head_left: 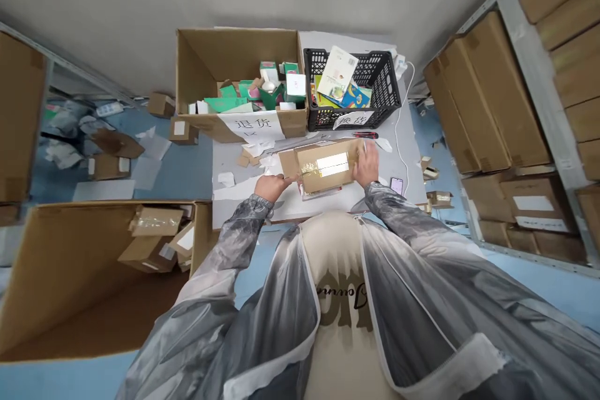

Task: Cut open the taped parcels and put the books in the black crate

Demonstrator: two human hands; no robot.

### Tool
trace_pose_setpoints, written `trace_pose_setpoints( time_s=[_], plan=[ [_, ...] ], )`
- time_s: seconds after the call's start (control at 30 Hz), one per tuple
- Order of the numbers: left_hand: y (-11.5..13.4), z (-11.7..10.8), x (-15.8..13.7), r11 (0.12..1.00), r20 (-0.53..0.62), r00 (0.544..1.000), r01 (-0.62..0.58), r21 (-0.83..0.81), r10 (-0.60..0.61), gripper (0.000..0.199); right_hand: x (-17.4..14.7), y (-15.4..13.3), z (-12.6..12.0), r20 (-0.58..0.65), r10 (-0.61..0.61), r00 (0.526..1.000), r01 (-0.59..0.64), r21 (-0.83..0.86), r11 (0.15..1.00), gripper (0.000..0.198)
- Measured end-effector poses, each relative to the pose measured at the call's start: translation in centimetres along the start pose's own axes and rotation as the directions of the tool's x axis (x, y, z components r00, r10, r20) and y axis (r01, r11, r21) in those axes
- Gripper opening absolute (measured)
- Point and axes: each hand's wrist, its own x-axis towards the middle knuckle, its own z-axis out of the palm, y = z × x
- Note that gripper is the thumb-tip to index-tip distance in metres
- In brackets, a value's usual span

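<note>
Pinching the left edge of a taped cardboard box (328, 167) just right of frame centre with the left hand (272, 188), touching its far end with the right hand (367, 164), too blurred to call!

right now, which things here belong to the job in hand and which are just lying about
Seemingly in the job: parcel, with left hand and right hand at opposite ends; perhaps the box of green cartons and black crate beyond.

Probably lying about: phone, red-and-black tool, paper scrap.
</note>
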Motion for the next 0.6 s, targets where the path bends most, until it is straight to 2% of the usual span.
trace_pose_setpoints(
  time_s=[0.03, 0.1, 0.17, 0.23, 0.3, 0.47, 0.6],
  plan=[
    [-0.8, 0.6, -0.1, 1.0, -0.014, 1.0, 0.001, -0.029, -0.002, 0.065, 0.9, -1.7, -0.1, 0.076, -0.142, 0.987, 0.145, -0.04, 0.989, 0.081],
    [-2.3, 1.7, -0.3, 0.995, -0.042, 0.999, -0.002, -0.096, -0.002, 0.057, 3.0, -5.2, 0.2, 0.256, -0.344, 0.904, 0.373, -0.075, 0.925, 0.084],
    [-3.9, 2.8, -0.2, 0.988, -0.07, 0.998, -0.014, -0.155, 0.003, 0.051, 5.2, -8.6, 1.0, 0.406, -0.425, 0.809, 0.501, -0.099, 0.86, 0.093],
    [-5.5, 4.0, 0.1, 0.975, -0.103, 0.995, -0.019, -0.223, -0.004, 0.049, 7.1, -11.3, 2.1, 0.523, -0.41, 0.747, 0.552, -0.144, 0.821, 0.104],
    [-6.9, 5.6, 0.5, 0.948, -0.138, 0.99, -0.014, -0.317, -0.031, 0.05, 8.4, -13.1, 3.0, 0.595, -0.358, 0.72, 0.57, -0.213, 0.793, 0.111],
    [-8.6, 10.3, 1.4, 0.829, -0.205, 0.973, -0.029, -0.558, -0.103, 0.047, 9.5, -14.5, 4.3, 0.649, -0.316, 0.692, 0.636, -0.341, 0.692, 0.115],
    [-7.7, 13.6, 1.2, 0.804, -0.24, 0.962, -0.036, -0.594, -0.134, 0.051, 9.7, -14.7, 5.2, 0.685, -0.245, 0.687, 0.654, -0.435, 0.618, 0.122]
  ],
)
